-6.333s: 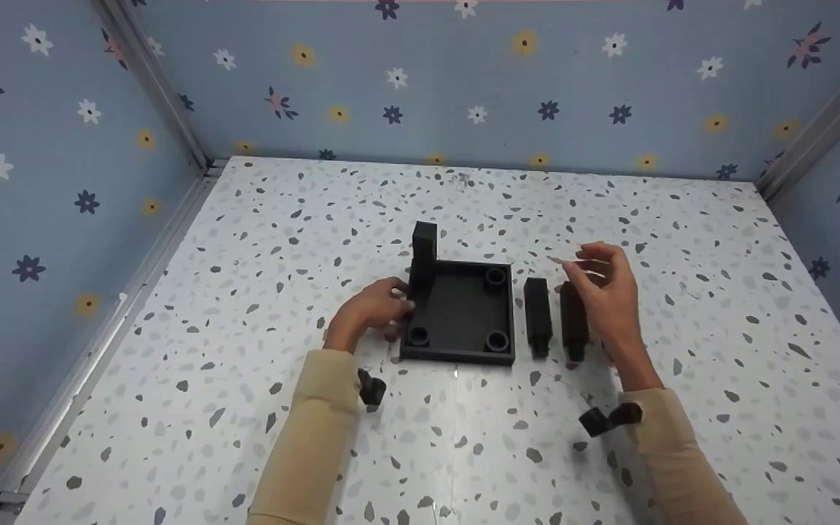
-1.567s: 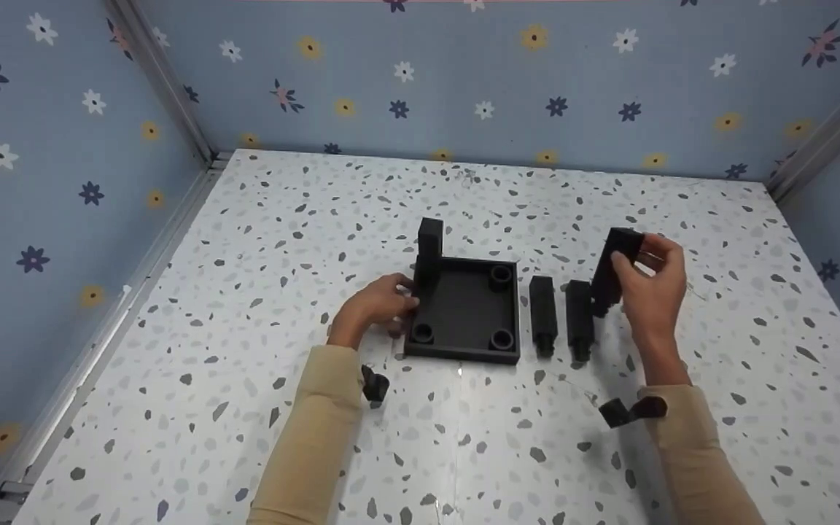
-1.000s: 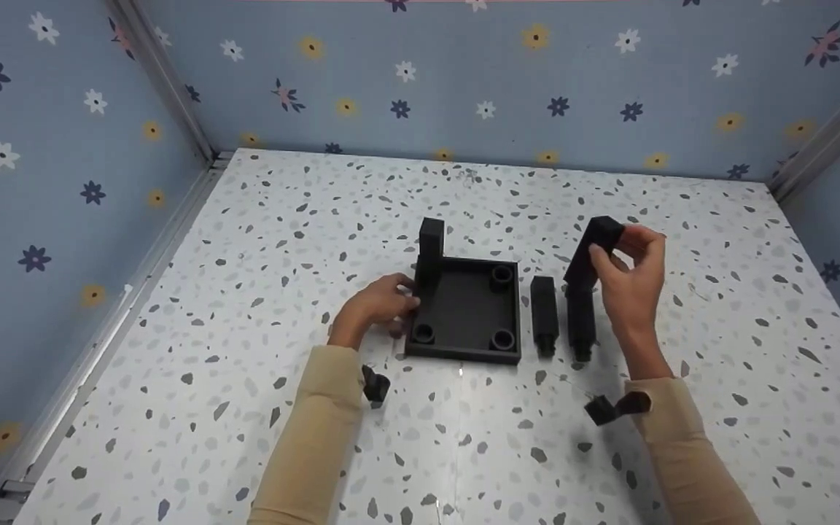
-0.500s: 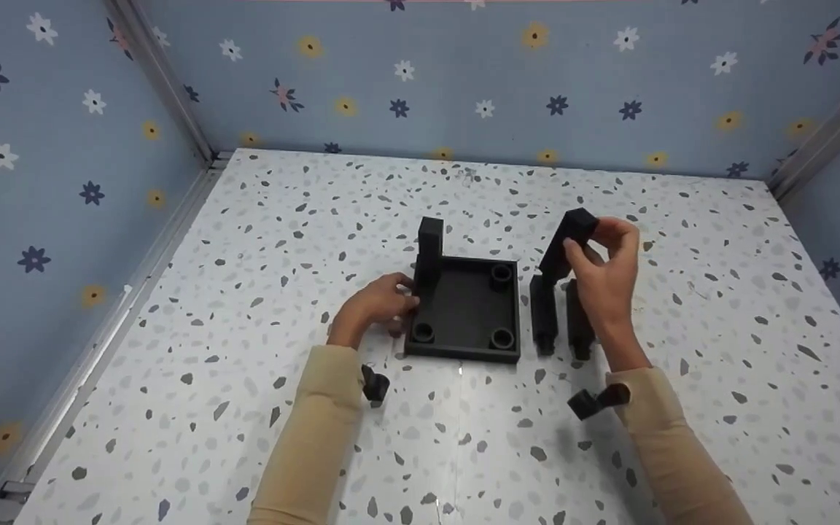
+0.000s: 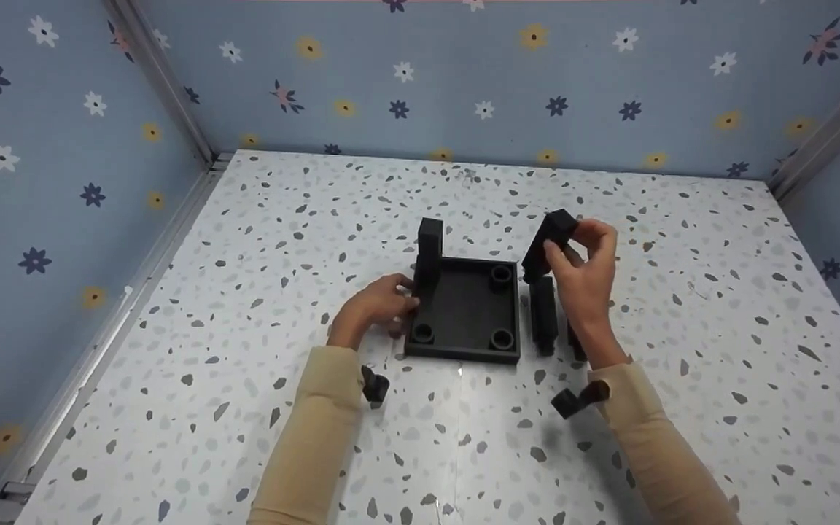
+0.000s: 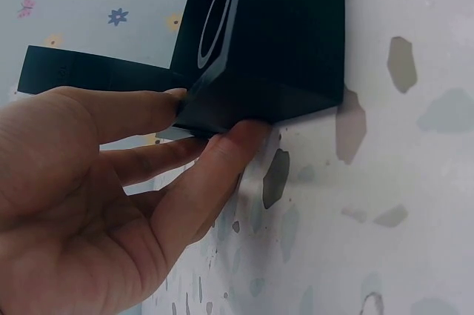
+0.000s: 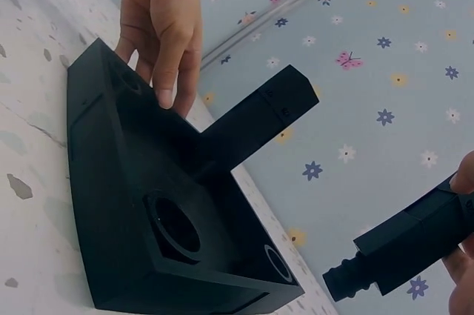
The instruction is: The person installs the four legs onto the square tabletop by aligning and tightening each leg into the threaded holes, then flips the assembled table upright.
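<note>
A small black square tabletop (image 5: pixel 467 310) lies with its raised rim and round corner sockets upward. One square table leg (image 5: pixel 430 244) stands upright in its far left corner. My left hand (image 5: pixel 378 305) pinches the left rim between thumb and fingers. My right hand (image 5: pixel 586 277) holds another table leg (image 5: pixel 550 244), tilted, above and right of the far right socket (image 5: pixel 500 275). In the right wrist view this leg's threaded end (image 7: pixel 348 278) points toward the tabletop, apart from it.
Two more legs lie right of the tabletop: one near leg (image 5: pixel 544 317) beside its edge, and a farther leg (image 5: pixel 578 348) mostly hidden behind my right hand. Flower-patterned panels (image 5: pixel 478 80) enclose the speckled white table (image 5: pixel 332 197) at the back and sides.
My right hand picked up a leg and has carried it left, over the two lying legs, toward the tabletop's far right corner. My left hand has stayed on the left rim.
</note>
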Available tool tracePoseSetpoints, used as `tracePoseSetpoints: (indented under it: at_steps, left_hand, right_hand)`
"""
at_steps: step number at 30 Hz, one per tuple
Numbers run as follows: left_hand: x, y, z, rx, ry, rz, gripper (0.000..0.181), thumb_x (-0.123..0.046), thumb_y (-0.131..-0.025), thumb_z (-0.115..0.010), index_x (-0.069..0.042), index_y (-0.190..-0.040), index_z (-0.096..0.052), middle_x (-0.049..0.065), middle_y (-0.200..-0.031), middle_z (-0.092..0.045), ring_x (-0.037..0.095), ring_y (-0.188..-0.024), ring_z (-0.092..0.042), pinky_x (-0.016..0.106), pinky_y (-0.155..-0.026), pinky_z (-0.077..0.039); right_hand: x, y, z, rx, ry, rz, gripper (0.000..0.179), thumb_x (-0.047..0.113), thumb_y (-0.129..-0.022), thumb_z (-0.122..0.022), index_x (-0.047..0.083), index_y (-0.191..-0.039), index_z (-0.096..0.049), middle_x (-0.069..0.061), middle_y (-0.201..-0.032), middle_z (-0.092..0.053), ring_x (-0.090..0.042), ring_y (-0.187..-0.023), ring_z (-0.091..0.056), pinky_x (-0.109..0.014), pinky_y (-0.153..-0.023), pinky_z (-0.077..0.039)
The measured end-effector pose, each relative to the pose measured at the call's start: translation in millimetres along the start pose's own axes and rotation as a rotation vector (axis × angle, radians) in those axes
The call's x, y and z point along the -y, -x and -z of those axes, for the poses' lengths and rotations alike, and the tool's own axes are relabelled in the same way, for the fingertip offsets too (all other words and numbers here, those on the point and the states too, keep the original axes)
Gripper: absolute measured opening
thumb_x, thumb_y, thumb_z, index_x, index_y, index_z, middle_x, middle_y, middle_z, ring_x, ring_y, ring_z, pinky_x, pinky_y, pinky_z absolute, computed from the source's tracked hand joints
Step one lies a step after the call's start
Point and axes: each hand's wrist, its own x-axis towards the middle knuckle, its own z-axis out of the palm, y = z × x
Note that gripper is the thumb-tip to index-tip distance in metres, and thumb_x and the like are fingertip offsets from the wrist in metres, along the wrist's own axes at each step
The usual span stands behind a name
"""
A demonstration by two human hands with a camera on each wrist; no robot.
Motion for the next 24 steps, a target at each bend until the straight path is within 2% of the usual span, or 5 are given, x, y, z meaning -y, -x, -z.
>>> tracePoseSetpoints:
  at_steps: [7, 13, 20, 24]
  left_hand:
    - [0.7, 0.1, 0.2, -0.004, -0.002, 0.0, 0.044, -0.021, -0.097, -0.053, -0.009, -0.139, -0.045, 0.013, -0.117, -0.062, 0.023, -0.101, -0.063, 0.035, -0.088, -0.049]
    - [2.0, -1.3, 0.1, 0.02, 0.075, 0.009, 0.043, -0.018, -0.097, -0.053, -0.008, -0.139, -0.044, 0.014, -0.117, -0.062, 0.023, -0.099, -0.064, 0.032, -0.077, -0.053]
    - [1.8, -1.3, -0.1, 0.016, 0.094, 0.019, 0.043, -0.018, -0.097, -0.054, -0.009, -0.138, -0.044, 0.014, -0.116, -0.062, 0.022, -0.099, -0.064, 0.031, -0.075, -0.053]
    - [1.5, -1.9, -0.3, 0.015, 0.091, 0.017, 0.043, -0.018, -0.097, -0.053, -0.008, -0.138, -0.044, 0.014, -0.117, -0.062, 0.022, -0.1, -0.064, 0.031, -0.078, -0.052]
  right_hand:
    - [6.4, 4.8, -8.5, 0.024, -0.024, 0.003, 0.044, -0.007, -0.081, -0.067, -0.005, -0.117, -0.042, -0.009, -0.112, -0.047, -0.021, -0.111, -0.05, -0.043, -0.102, -0.044]
    - [1.1, 3.8, -13.1, 0.032, -0.056, 0.006, 0.047, -0.009, -0.08, -0.067, -0.008, -0.119, -0.041, -0.009, -0.112, -0.047, -0.021, -0.109, -0.051, -0.042, -0.102, -0.045]
    - [-16.3, -1.3, -16.2, 0.03, -0.048, -0.004, 0.046, -0.007, -0.08, -0.069, -0.004, -0.118, -0.042, -0.007, -0.114, -0.048, -0.02, -0.111, -0.052, -0.04, -0.1, -0.046]
    - [-31.1, -5.0, -18.6, 0.033, -0.051, 0.03, 0.049, -0.005, -0.08, -0.07, -0.006, -0.12, -0.041, -0.006, -0.113, -0.049, -0.019, -0.109, -0.053, -0.039, -0.098, -0.048]
